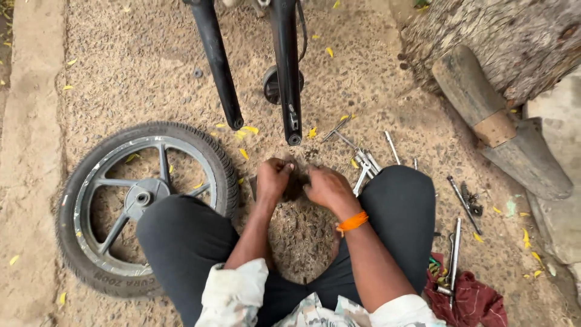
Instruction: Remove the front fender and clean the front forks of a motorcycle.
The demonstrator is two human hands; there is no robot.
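Both hands, left hand (272, 177) and right hand (327, 188), close together on a small dark part (296, 183) held between them (too blurred to identify), above gravel ground (363, 72), below the fork legs (287, 72).

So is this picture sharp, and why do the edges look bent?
In the head view the light is soft and even, with only faint shadows and no glare. The wheel and fork legs look sharp; the left hand and right hand are slightly blurred. The wide lens bows the edges, splaying the fork legs outward.
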